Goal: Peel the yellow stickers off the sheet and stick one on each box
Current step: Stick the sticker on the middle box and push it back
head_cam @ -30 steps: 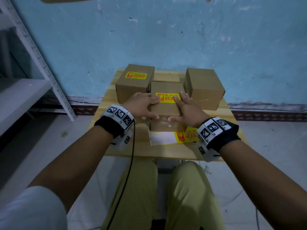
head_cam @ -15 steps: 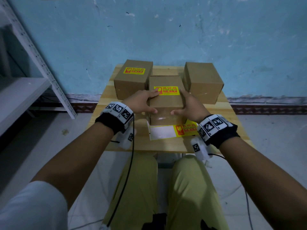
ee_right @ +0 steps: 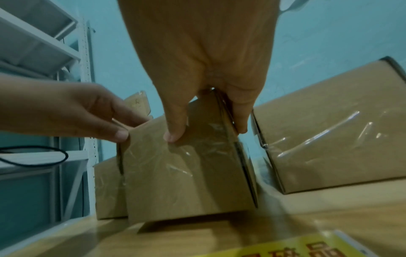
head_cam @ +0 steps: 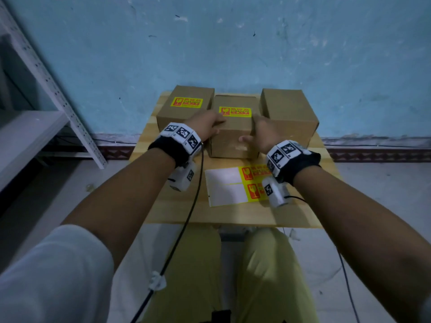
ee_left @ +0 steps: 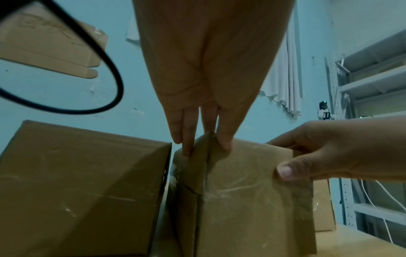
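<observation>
Stickered middle box (head_cam: 233, 136) gripped between left hand (head_cam: 206, 127) and right hand (head_cam: 262, 134), on table (head_cam: 233, 213)

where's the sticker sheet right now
In the head view the sticker sheet lies flat on the wooden table, nearer the person than the middle box, its right part under the right hand's wrist.

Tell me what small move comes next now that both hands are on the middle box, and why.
Probably let go of the middle box and bring the right hand back to the sticker sheet. The middle and left box already carry yellow stickers, the right box shows none on top, and two stickers remain on the sheet.
</observation>
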